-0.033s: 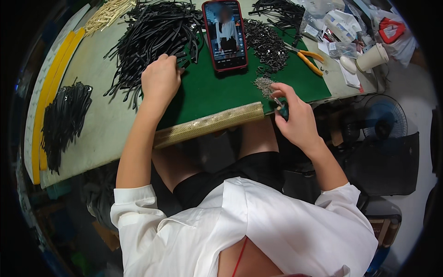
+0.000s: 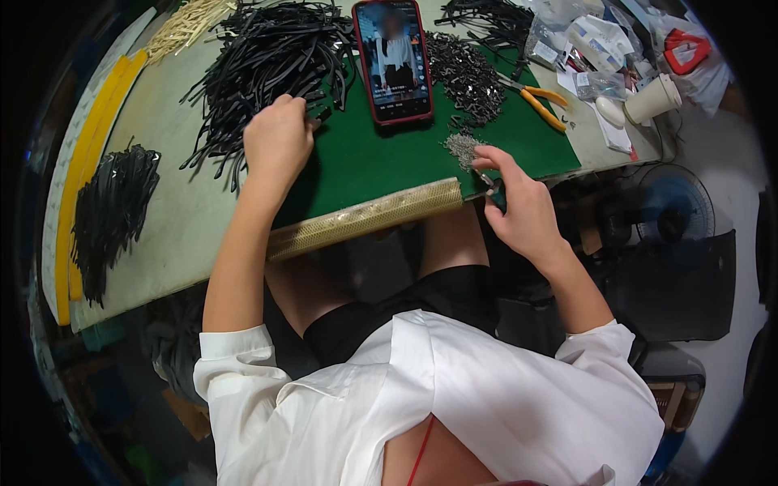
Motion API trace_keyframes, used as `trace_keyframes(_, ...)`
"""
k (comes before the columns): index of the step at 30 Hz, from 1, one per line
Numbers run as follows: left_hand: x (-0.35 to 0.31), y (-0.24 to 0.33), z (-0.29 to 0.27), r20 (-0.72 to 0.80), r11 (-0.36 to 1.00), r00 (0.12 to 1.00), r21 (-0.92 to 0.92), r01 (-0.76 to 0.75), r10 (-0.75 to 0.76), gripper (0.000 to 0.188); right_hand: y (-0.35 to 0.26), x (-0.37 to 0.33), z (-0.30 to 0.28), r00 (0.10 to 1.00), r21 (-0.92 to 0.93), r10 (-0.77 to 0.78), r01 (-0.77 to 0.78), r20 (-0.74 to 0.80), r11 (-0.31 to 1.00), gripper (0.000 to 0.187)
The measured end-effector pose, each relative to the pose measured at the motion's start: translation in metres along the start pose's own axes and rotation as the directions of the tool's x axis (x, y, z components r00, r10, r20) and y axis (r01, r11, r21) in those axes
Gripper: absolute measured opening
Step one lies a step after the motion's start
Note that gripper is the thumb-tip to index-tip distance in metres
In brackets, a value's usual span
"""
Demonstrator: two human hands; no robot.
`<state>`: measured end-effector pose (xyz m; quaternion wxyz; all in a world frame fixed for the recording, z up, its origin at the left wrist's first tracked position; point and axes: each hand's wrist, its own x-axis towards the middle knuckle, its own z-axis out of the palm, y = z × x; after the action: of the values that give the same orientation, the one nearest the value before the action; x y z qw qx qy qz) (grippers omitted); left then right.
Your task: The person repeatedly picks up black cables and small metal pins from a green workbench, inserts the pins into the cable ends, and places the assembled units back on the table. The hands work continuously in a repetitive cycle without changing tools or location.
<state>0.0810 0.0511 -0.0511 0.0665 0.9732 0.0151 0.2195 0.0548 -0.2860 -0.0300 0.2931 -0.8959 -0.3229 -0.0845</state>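
Note:
My left hand (image 2: 278, 139) is closed at the near edge of a heap of black straps (image 2: 263, 61). Past its fingertips sticks out a dark end piece (image 2: 323, 114), seemingly of a black strap; the rest is hidden by the hand. On the right, my right hand (image 2: 520, 198) is curled around a small screwdriver (image 2: 499, 194) with a dark green handle. Its metal part lies close to a little pile of tiny grey screws (image 2: 463, 149). Beyond that pile spreads a larger heap of small dark metal parts (image 2: 470, 81).
A phone (image 2: 394, 65) in a red case stands on the green mat (image 2: 373, 154). Orange-handled pliers (image 2: 543, 109) lie at the right, near a white cup (image 2: 652, 100) and plastic bags. A bundle of black straps (image 2: 113, 211) rests at left. A gold strip (image 2: 365, 219) runs along the front edge.
My left hand has shifted slightly left, and the dark end piece shows a little more beyond its fingertips. My right hand with the screwdriver is nearly still.

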Motion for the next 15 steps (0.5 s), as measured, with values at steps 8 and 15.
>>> trace_keyframes(8, 0.011, -0.001, -0.036, 0.154, 0.613, 0.985, -0.771, 0.172, -0.082, 0.015, -0.003, 0.009, 0.009, 0.995, 0.091, -0.083, 0.078, 0.057, 0.993, 0.072)
trace_keyframes(15, 0.001, -0.007, -0.032, -0.08, 0.566, 0.991, -0.824, -0.006, -0.105, 0.027, 0.001, 0.024, -0.008, 0.97, 0.031, 0.061, -0.07, 0.235, 0.997, 0.032)
